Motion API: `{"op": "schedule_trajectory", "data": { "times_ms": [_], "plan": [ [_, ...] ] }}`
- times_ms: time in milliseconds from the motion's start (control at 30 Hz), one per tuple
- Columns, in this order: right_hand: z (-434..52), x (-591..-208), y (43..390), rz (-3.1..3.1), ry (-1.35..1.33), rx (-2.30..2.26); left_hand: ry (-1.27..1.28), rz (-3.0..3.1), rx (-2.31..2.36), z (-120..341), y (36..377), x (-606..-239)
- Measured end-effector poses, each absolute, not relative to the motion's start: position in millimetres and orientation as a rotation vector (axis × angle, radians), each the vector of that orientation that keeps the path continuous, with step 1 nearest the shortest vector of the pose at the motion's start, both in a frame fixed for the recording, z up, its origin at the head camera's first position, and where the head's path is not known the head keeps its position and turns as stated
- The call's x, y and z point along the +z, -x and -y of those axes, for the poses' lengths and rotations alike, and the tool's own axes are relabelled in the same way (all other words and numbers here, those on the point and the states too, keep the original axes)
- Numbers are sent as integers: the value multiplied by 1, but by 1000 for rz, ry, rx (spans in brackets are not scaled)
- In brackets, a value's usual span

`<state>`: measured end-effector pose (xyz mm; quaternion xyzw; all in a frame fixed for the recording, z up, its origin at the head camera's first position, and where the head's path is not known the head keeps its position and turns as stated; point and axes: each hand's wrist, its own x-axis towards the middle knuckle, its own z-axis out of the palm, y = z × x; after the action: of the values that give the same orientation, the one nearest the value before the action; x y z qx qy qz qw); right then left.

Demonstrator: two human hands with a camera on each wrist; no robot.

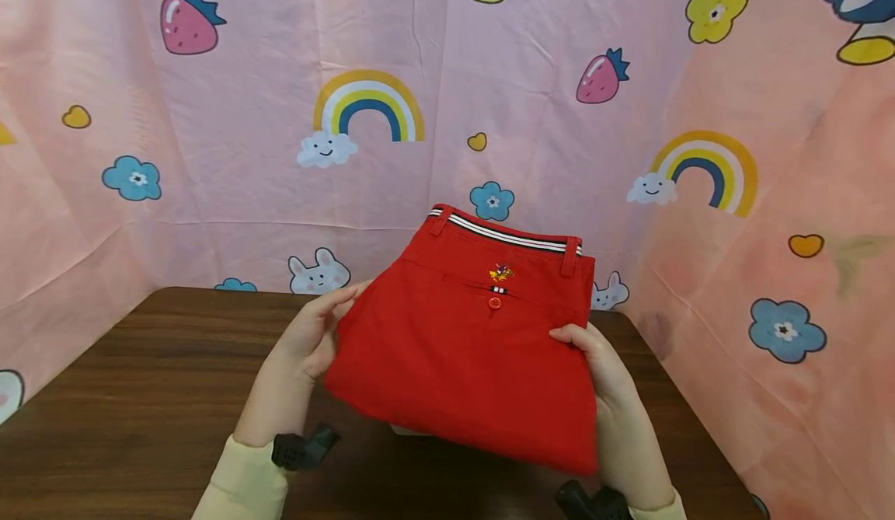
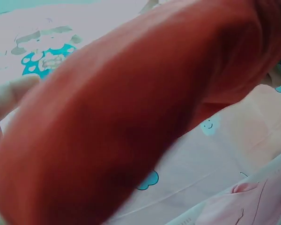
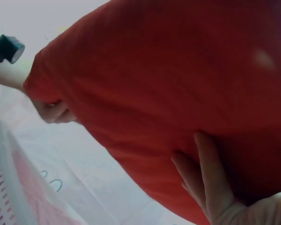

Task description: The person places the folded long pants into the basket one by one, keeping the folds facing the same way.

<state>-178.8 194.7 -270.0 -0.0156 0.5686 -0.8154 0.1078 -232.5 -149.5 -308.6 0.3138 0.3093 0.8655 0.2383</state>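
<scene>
A pair of red trousers (image 1: 461,349), folded into a flat bundle, is held up over the table with the waistband at the top. Black-and-white stripes run along the waistband, and a small embroidered figure sits above a buttoned back pocket. My left hand (image 1: 315,337) grips the bundle's left edge, its fingers partly hidden behind the cloth. At the right edge my right hand (image 1: 601,361) pinches the fabric, thumb in front and fingers behind. Those fingers (image 3: 210,168) lie spread against the underside in the right wrist view. Red cloth fills much of the left wrist view.
Below the trousers is a dark brown wooden table (image 1: 154,380). A white perforated basket (image 3: 0,187) shows at the lower left of the right wrist view. Pink cloth (image 2: 257,201) lies in the left wrist view's lower right. A patterned pink curtain (image 1: 245,116) surrounds the table's back and sides.
</scene>
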Motion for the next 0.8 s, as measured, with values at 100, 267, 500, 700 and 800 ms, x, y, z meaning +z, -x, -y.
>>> {"op": "schedule_trajectory", "data": {
  "times_ms": [100, 267, 500, 700, 800],
  "plan": [
    [-196, -266, 175, -1684, 16, -2446, -895, -746, 2308, 151, 235, -310],
    [-190, -270, 175, -1629, 88, -2617, -653, -626, 2483, 144, 236, -308],
    [-170, -282, 182, -1451, 156, -2863, -163, -480, 2830, 120, 234, -305],
    [-153, -293, 189, -1239, 219, -2995, -287, -565, 2802, 95, 228, -309],
    [-145, -298, 190, -1188, 270, -3022, -270, -718, 2759, 79, 224, -312]
  ]
}}
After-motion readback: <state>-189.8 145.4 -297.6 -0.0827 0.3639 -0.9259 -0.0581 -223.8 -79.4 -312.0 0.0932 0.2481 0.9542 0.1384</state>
